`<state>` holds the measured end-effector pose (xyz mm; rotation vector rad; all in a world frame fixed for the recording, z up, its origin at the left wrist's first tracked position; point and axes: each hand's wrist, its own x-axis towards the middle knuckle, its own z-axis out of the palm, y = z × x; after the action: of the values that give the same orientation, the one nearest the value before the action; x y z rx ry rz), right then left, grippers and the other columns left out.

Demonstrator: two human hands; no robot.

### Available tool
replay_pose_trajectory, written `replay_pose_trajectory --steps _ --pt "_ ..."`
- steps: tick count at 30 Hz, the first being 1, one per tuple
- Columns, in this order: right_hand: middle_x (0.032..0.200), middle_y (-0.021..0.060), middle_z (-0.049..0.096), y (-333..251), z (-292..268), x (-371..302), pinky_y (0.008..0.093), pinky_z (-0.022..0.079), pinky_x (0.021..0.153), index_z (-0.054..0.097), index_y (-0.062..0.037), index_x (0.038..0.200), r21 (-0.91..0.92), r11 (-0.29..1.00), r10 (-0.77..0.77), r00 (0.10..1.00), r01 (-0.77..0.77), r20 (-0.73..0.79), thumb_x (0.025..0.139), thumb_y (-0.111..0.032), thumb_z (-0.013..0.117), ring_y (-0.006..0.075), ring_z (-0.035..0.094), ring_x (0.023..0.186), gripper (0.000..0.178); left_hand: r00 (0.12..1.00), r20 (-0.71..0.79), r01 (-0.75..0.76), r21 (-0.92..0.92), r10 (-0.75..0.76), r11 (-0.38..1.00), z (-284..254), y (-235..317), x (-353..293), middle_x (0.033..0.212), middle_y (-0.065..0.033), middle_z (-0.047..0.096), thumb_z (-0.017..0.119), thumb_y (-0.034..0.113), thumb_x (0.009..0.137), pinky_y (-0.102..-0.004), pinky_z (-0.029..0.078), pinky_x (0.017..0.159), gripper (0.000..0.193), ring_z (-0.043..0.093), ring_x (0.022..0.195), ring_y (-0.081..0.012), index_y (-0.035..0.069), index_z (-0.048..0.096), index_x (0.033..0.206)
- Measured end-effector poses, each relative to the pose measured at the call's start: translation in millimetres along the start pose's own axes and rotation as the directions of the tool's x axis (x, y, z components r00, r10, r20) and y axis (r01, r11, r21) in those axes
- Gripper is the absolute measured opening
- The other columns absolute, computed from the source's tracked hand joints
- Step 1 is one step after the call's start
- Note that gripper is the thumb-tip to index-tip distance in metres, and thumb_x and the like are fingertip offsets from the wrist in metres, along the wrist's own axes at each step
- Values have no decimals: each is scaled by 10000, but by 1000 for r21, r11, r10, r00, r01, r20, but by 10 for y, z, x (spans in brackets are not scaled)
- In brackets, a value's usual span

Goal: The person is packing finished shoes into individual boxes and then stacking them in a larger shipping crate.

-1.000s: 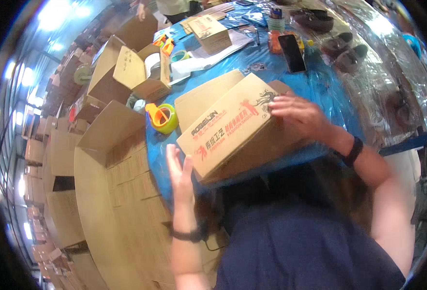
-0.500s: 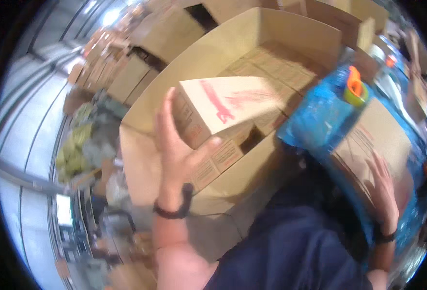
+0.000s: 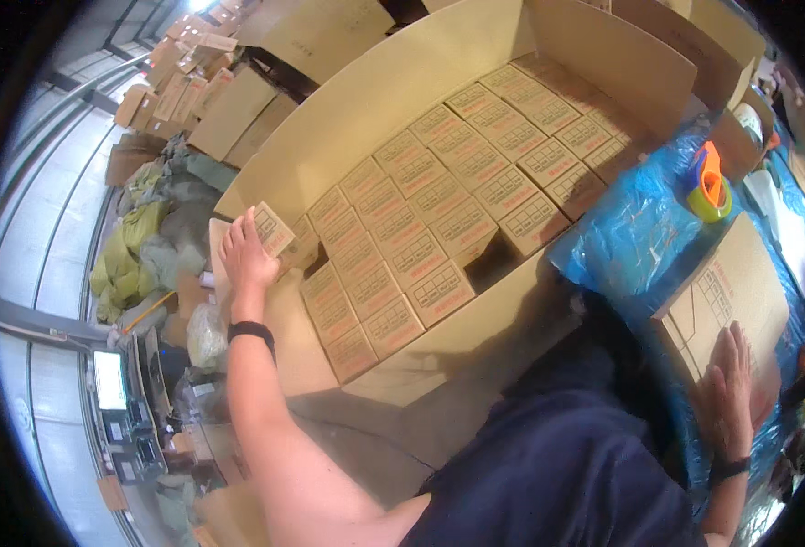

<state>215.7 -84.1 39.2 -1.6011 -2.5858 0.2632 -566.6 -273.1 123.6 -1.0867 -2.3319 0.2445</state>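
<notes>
At the left end of a big open carton (image 3: 475, 360), my left hand (image 3: 245, 260) is closed on a small brown cardboard box (image 3: 273, 230). Its fingers wrap over the edge, and the hand and wrist hide part of it. Rows of similar small boxes (image 3: 402, 214) fill much of the carton's bottom, with a dark gap among them near the close wall. To the right, my right hand (image 3: 732, 401) rests with fingers stretched out on a larger flat-looking cardboard box (image 3: 721, 296). That one lies on blue plastic wrapping (image 3: 626, 219).
An orange and yellow-green tape dispenser (image 3: 711, 187) sits on the blue plastic. Left of the carton are greenish sacks (image 3: 133, 260) and a lit screen (image 3: 110, 380). Cardboard boxes (image 3: 188, 82) are piled at the far left, and more cartons stand behind.
My left hand has carried the small box from over the middle of the carton to its left end. My right hand stays on the flat box. The view has shifted.
</notes>
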Motion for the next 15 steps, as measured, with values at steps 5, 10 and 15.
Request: replay_pose_trajectory --steps 5,10,15 --pt "1542 235 358 371 -76 -396 478 230 1208 448 -27 1441 30 961 275 961 -276 34 775 -114 650 409 309 1441 702 989 -30 -141 -466 143 874 381 751 211 1318 -225 562 689 266 859 -476 390 1078 589 516 1219 -386 22 502 1361" --pt "1495 159 418 -175 51 282 505 307 1162 461 -86 1417 83 996 20 993 -29 114 850 -285 691 381 364 1398 644 952 -262 -302 -879 156 369 -3007 3813 1071 1371 -222 503 609 345 877 -492 343 1100 626 467 1266 -390 36 456 1399" --pt "1545 136 363 100 -58 -75 504 271 1189 411 -126 1462 -5 994 112 993 -112 36 884 -343 664 322 304 1460 667 977 -208 -204 -975 46 -88 -3865 3813 173 1438 -219 429 509 443 900 -512 284 1128 680 404 1324 -394 54 400 1447"
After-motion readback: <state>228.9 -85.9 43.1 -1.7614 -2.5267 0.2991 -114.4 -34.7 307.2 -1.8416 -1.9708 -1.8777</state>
